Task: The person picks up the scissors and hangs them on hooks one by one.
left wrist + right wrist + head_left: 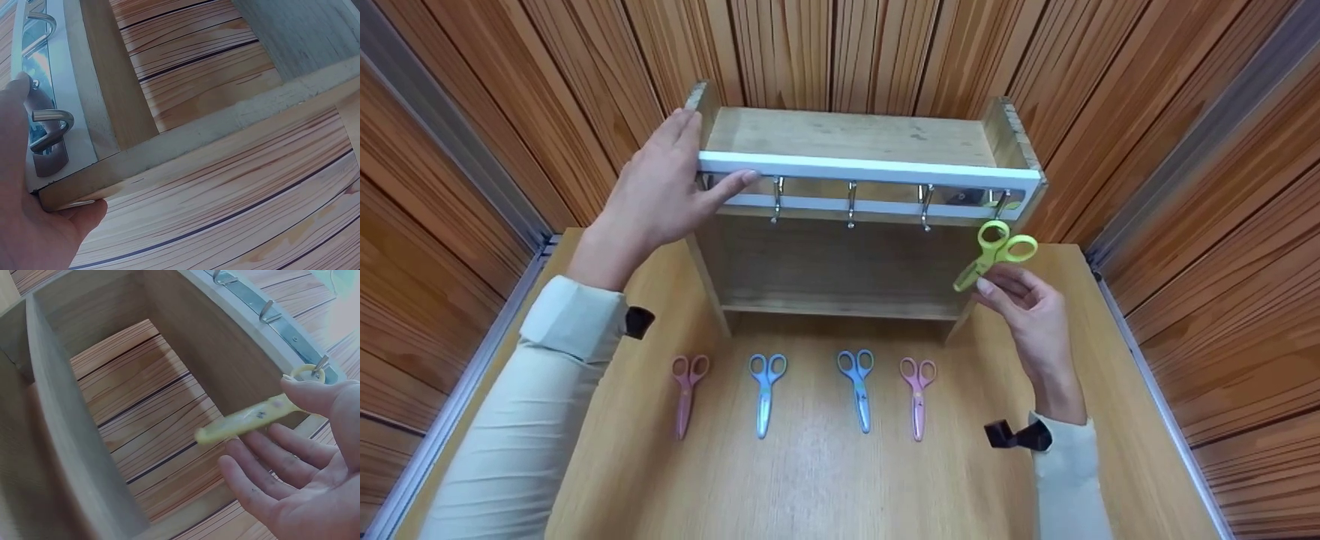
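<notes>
Yellow-green scissors (988, 255) hang tilted at the rightmost hook (320, 364), one handle loop around it in the right wrist view. My right hand (1030, 319) is just beneath, fingers loosely spread behind the blade and thumb (306, 394) in front of the loop. Whether the thumb touches the scissors, I cannot tell. With its thumb across the white front rail (870, 166) and its fingers along the side panel, my left hand (660, 184) grips the left end of the wooden rack (185, 138). Metal hooks line the rail.
Below the rack, four-legged clutter is absent from view; dark pink scissors (684, 394), two blue pairs, one at left (766, 394) and one at right (856, 390), and light pink scissors (918, 397) lie on the table (802, 495). Wood-patterned walls (870, 52) surround it.
</notes>
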Motion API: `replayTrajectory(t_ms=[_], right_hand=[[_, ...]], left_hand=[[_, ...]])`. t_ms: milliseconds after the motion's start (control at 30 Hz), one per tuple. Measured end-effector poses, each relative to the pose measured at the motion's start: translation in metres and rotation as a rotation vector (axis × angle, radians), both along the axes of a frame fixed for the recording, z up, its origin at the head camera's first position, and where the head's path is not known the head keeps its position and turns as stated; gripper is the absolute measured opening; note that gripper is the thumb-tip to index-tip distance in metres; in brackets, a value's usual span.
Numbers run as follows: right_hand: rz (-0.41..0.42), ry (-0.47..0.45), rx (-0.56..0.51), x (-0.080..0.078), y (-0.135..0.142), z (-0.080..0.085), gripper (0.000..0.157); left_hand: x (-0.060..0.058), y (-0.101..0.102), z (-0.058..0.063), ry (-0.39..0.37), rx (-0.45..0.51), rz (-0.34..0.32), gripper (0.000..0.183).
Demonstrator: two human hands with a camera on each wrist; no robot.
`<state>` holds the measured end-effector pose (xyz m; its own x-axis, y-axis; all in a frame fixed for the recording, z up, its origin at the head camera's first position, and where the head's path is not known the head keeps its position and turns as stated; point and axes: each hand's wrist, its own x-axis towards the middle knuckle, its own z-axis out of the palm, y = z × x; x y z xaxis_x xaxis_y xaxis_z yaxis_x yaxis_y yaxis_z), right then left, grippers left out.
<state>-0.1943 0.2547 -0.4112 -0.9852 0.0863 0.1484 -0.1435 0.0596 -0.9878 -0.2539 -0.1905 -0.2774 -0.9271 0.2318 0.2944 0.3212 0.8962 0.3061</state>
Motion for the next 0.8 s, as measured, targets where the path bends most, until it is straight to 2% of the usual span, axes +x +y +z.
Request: replayTrajectory(t_ms=[267, 467, 800], right_hand=[[0.025, -0.04, 0.035, 0.017, -0.005, -0.013, 0.044], [0.032, -0.07, 0.122, 0.025, -0.011, -0.027, 0.05], [0.032, -0.125, 0.261, 0.039, -0.019, -0.062, 0.058]], left_hand=[[-0.001, 0.0, 0.0, 0.012, -0.004, -0.003, 0.108], [0.0, -0.002, 0.001, 0.016, -0.001, 0.002, 0.108], [-0.001, 0.0, 0.0, 0.0, -0.004, 0.004, 0.108]])
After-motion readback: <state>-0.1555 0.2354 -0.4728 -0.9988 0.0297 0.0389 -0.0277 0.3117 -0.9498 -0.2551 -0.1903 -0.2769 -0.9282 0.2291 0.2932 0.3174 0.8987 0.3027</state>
